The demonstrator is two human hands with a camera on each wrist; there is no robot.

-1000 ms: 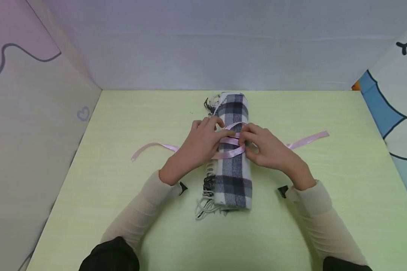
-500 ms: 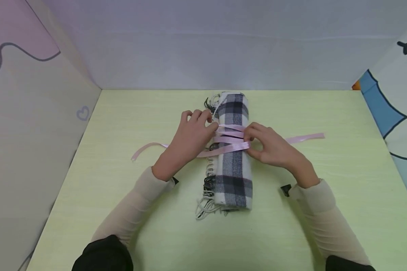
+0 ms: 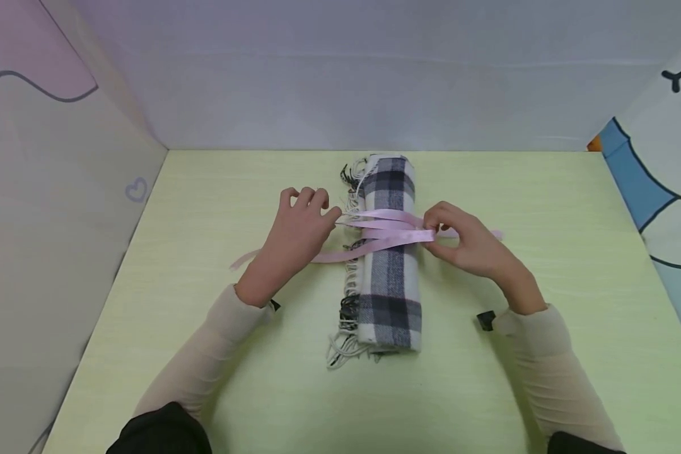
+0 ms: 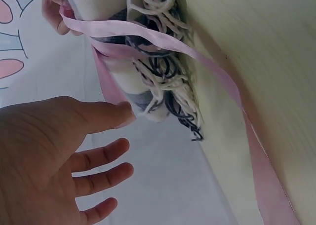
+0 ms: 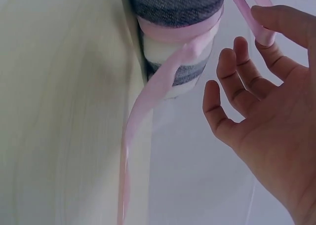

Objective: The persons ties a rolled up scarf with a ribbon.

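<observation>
A rolled plaid scarf, white, grey and dark with knotted fringe along its left side, lies lengthwise on the table. Pink satin ribbon crosses its middle in several strands. To the left of the roll, my left hand pinches a ribbon strand between thumb and index finger, the other fingers loosely bent. On the right side, my right hand pinches a ribbon loop, clearest in the right wrist view, where the loop sits between thumb and index finger. One tail trails across the table; another tail hangs from the roll.
The pale yellow-green table carries the scarf and ribbon. A whitish backdrop stands along its far edge, with panels bearing printed drawings at left and right.
My left hand has moved left, away from the roll, drawing ribbon with it. My right hand has shifted slightly right. The strands are pulled straighter and the right tail reaches less far.
</observation>
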